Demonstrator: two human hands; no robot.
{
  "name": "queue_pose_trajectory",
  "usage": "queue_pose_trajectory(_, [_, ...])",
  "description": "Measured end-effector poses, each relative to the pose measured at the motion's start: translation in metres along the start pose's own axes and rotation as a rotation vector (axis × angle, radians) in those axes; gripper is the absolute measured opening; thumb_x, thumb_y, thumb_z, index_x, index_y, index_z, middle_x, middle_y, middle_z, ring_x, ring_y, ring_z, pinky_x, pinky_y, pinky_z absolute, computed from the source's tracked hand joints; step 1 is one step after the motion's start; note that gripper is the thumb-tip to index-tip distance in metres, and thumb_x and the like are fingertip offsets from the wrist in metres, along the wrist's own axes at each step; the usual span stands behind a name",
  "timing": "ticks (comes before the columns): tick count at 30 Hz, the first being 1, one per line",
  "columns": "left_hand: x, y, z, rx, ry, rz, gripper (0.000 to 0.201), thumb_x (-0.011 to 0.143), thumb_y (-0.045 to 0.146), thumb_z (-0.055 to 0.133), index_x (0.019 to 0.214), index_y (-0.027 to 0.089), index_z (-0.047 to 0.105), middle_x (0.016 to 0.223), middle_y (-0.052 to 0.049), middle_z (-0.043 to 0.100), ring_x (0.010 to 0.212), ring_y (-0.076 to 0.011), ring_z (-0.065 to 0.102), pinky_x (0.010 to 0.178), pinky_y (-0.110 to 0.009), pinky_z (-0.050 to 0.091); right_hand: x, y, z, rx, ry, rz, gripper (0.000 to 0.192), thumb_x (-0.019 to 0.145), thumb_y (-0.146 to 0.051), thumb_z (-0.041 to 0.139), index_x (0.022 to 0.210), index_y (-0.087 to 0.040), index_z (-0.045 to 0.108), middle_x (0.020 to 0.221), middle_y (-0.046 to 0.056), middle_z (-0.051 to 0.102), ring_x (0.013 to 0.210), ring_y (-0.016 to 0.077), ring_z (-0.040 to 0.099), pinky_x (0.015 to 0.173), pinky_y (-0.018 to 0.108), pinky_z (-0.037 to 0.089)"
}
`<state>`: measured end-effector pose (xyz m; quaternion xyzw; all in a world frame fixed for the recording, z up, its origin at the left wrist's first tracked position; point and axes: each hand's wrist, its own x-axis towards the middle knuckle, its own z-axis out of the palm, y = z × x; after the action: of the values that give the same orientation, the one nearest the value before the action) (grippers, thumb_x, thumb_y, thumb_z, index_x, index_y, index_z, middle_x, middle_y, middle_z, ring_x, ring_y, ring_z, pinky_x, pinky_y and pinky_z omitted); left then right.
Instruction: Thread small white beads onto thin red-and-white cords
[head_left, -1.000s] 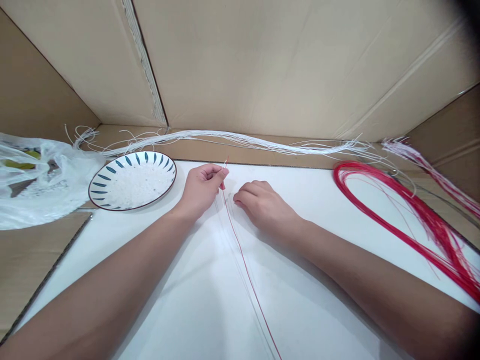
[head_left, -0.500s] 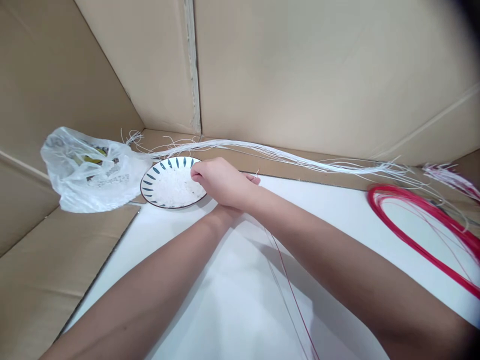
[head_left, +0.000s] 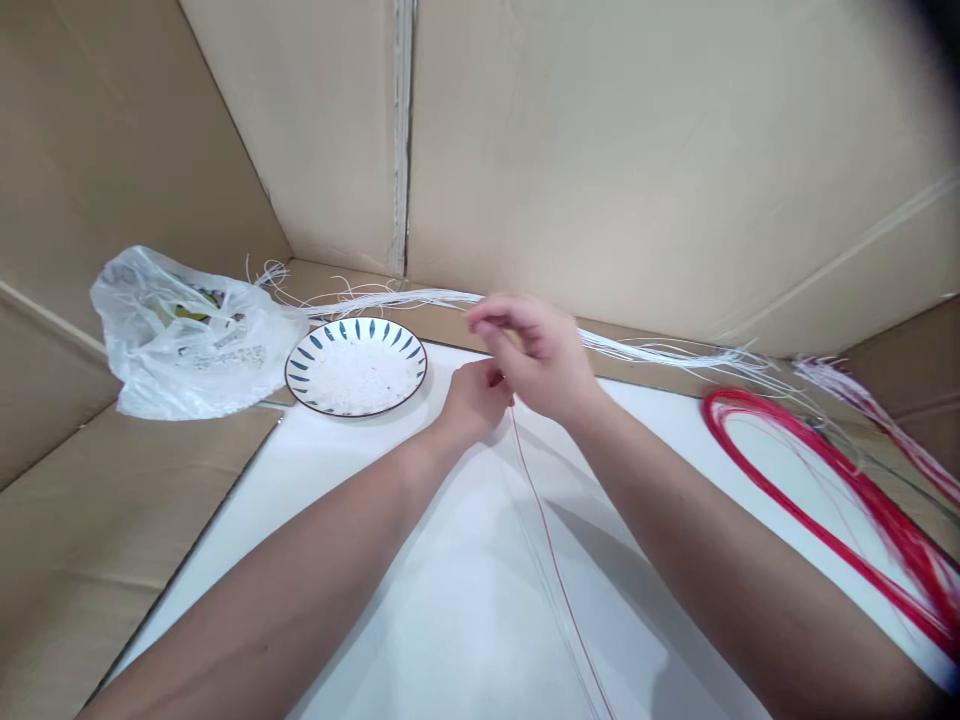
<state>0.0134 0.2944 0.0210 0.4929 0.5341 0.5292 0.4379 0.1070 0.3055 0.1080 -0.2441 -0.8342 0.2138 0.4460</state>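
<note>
A: The right hand [head_left: 541,352] has come back from the plate [head_left: 355,366], fingertips pinched; whether on anything, I cannot tell.

B: The left hand [head_left: 472,398] pinches the red thread [head_left: 551,545] mid-bench: light, limp, slippery, so grip near its tip.

Light even and bright, from overhead; no glare. Soft shadows of both arms fall on the white sheet [head_left: 420,620] toward 6 o'clock. Right hand [head_left: 536,350] slightly motion-blurred. Wide-angle bend warps the cardboard walls [head_left: 637,150] at the edges; dark vignette at 1 o'clock corner.
</note>
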Motion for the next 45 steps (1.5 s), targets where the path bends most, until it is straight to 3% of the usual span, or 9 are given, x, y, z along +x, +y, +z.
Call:
queue_pose_trajectory(2, [-0.001,0.002,0.0,0.029,-0.053,-0.015,0.025,0.098,0.038,0.067,0.105,0.014,0.069,0.097,-0.004,0.071,0.081,-0.0158,0.068,0.075,-0.034,0.059,-0.025,0.015,-0.036,0.022,0.126,0.109,0.014,0.093,-0.025,0.06,0.099,-0.021,0.072,0.103,0.007,0.074,0.093,0.0189,0.07,0.086,0.035,0.055])
queue_pose_trajectory(5, [-0.004,0.004,-0.001,0.031,-0.052,-0.008,0.024,0.093,0.038,0.07,0.082,0.016,0.069,0.067,0.003,0.063,0.057,-0.0114,0.055,0.06,-0.026,0.047,-0.07,0.047,-0.08,0.017,0.266,0.459,0.018,0.086,-0.035,0.065,0.095,-0.02,0.071,0.093,0.005,0.072,0.08,0.016,0.065,0.074,0.031,0.053])
queue_pose_trajectory(10, [-0.006,0.009,-0.003,0.02,-0.029,0.02,0.025,0.079,0.042,0.075,0.072,0.019,0.071,0.056,0.003,0.061,0.049,-0.011,0.046,0.054,-0.027,0.036,-0.127,0.09,-0.098,-0.039,0.191,0.62,0.023,0.083,-0.037,0.062,0.088,-0.016,0.07,0.07,0.002,0.065,0.058,0.0125,0.053,0.054,0.025,0.041])
queue_pose_trajectory(16, [-0.01,0.012,-0.004,0.027,-0.08,0.054,0.017,0.075,0.037,0.078,0.072,0.02,0.077,0.075,-0.001,0.066,0.063,-0.0121,0.051,0.061,-0.026,0.04,-0.126,0.101,-0.104,-0.004,-0.146,0.551,0.024,0.077,-0.016,0.063,0.096,-0.016,0.078,0.096,0.006,0.074,0.081,0.0146,0.064,0.077,0.028,0.051])
queue_pose_trajectory(21, [-0.017,0.013,-0.002,0.005,-0.175,0.059,0.019,0.079,0.034,0.077,0.066,0.02,0.074,0.091,-0.003,0.066,0.07,-0.0131,0.054,0.064,-0.029,0.042,-0.123,0.098,-0.114,0.027,-0.33,0.441,0.023,0.082,-0.016,0.071,0.103,-0.018,0.08,0.106,0.007,0.072,0.088,0.0148,0.066,0.078,0.027,0.05])
queue_pose_trajectory(30, [-0.039,0.025,0.008,-0.062,-0.372,-0.077,0.026,0.088,0.041,0.075,0.077,0.018,0.075,0.084,-0.004,0.068,0.069,-0.0128,0.058,0.071,-0.029,0.046,-0.125,0.107,-0.105,0.019,-0.321,0.377,0.008,0.087,-0.016,0.072,0.09,-0.017,0.079,0.099,0.006,0.071,0.088,0.0156,0.067,0.082,0.029,0.05])
queue_pose_trajectory(35, [-0.054,0.036,0.019,-0.232,-0.382,-0.228,0.026,0.094,0.044,0.067,0.084,0.02,0.069,0.089,-0.003,0.067,0.071,-0.0128,0.062,0.062,-0.025,0.049,-0.123,0.101,-0.099,-0.018,-0.325,0.34,0.009,0.089,-0.014,0.068,0.088,-0.017,0.077,0.097,0.006,0.07,0.088,0.0168,0.065,0.083,0.031,0.048])
queue_pose_trajectory(41, [-0.062,0.041,0.022,-0.253,-0.365,-0.346,0.022,0.097,0.033,0.064,0.085,0.015,0.071,0.062,0.004,0.045,0.048,-0.0036,0.034,0.045,-0.016,0.026,-0.124,0.094,-0.096,-0.017,-0.288,0.341,0.007,0.087,-0.017,0.071,0.085,-0.017,0.077,0.093,0.006,0.071,0.085,0.0168,0.064,0.08,0.031,0.047])
queue_pose_trajectory(45, [-0.062,0.042,0.021,-0.26,-0.332,-0.372,0.021,0.096,0.031,0.064,0.082,0.016,0.07,0.062,0.004,0.04,0.052,-0.0063,0.044,0.048,-0.016,0.036,-0.126,0.095,-0.098,0.026,-0.198,0.375,0.007,0.084,-0.022,0.074,0.08,-0.017,0.076,0.089,0.005,0.07,0.077,0.0144,0.062,0.074,0.029,0.047])
